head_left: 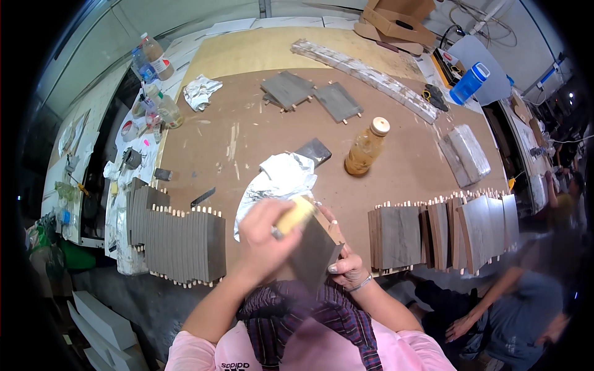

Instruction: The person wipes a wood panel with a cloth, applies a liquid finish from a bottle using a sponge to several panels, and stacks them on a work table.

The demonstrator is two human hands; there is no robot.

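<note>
Dark grey flat wooden panel point(314, 252) sits tilted between the two hands at the near edge of the big brown workbench point(247, 133), just above a plaid cloth point(309, 321) on the person's lap.

Far to the left, a row of dark grey boards with small wooden pegs point(179, 244) stands on edge, packed tight. Plastic bottles point(154, 57) and small jars stand at the back left corner, next to a crumpled white rag point(201, 91).

The left hand point(265, 238) is curled tight around a pale yellow block point(296, 214) and presses it on the top edge of the panel. A bigger white crumpled cloth point(278, 179) lies just behind this hand.

The right hand point(348, 267) holds the panel from below, with fingers wrapped on its lower right edge.

Behind, an amber bottle with a cream cap point(366, 147) stands on the bench. To the right, another row of grey pegged boards point(442, 229) leans together. A blue bottle point(469, 82) stands far back. Another person's arm point(489, 303) shows at the lower right.
</note>
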